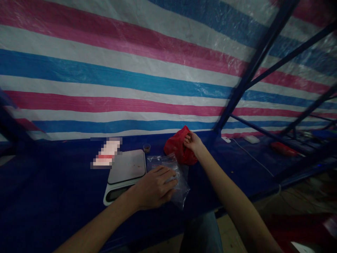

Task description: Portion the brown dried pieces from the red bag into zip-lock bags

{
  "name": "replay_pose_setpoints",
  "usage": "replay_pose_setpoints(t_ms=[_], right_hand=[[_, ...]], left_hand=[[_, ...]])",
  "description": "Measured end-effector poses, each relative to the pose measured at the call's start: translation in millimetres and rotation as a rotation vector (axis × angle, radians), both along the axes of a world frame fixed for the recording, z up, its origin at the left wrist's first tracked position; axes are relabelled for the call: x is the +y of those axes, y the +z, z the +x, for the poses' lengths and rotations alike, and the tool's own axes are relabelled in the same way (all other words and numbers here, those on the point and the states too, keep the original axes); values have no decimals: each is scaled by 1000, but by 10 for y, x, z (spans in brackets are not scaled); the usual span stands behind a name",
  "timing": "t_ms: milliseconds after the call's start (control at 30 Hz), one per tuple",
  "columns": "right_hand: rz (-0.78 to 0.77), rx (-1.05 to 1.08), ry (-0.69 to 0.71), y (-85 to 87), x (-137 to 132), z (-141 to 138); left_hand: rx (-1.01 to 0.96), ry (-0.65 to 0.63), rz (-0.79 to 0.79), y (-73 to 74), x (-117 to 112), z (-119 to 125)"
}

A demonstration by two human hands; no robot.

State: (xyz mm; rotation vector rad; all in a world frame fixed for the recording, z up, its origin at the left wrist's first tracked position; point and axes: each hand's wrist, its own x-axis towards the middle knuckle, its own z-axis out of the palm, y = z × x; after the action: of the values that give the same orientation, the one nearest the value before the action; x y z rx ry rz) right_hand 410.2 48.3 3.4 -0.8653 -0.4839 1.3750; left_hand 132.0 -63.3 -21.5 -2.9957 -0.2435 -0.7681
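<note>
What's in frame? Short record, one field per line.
left hand: resting flat on a crumpled clear plastic bag
right hand: fingers curled against a crumpled red plastic bag
beside left hand: white digital kitchen scale with grey platform
behind scale: small round brownish cup
surface: table covered in dark blue sheeting
backdrop: pink, white and blue striped tarpaulin

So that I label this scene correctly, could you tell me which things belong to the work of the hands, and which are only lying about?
In the work:
left hand on clear plastic bag
right hand holding red plastic bag
digital kitchen scale

Lying about:
small tub
white power adapter
striped tarpaulin
</note>
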Motion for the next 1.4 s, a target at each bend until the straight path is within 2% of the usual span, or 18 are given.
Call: replay_pose_setpoints(t_ms=[200, 433, 533, 633, 733, 800, 867, 900, 1000, 1100, 1167, 1267, 1400], right_hand=[[75, 210, -124, 35, 21, 30], [146, 378, -223, 110, -76, -104], [181, 419, -250, 274, -168, -80], [213, 435, -228, 525, -237, -117], [248, 427, -149, 752, -206, -399], [284, 389, -43, 806, -112, -731], [270, 318, 58, 742, 30, -1101], [204, 266, 89, 668, 112, -1270], [49, 177, 138, 347, 346, -1616], [8, 141, 150, 39, 508, -1716], [6, 115, 148, -85, 568, -1718], [23, 80, 153, -151, 598, -1732], [69, 36, 167, -149, 567, -1803]], left_hand=[[3, -11, 4, -54, -4, 10], [16, -22, 5, -70, -9, 10], [3, -20, 20, -40, -20, 12], [5, -28, 43, -18, -26, 16], [33, -39, 55, -10, -25, 17], [45, -42, 57, -10, -24, 19], [50, -44, 65, -12, -22, 23], [49, -46, 70, -12, -21, 25], [41, -49, 92, -11, -16, 31], [41, -51, 106, -10, -11, 32], [40, -56, 110, -11, -10, 32], [36, -67, 114, -8, -15, 33], [41, -79, 104, 7, -27, 30]])
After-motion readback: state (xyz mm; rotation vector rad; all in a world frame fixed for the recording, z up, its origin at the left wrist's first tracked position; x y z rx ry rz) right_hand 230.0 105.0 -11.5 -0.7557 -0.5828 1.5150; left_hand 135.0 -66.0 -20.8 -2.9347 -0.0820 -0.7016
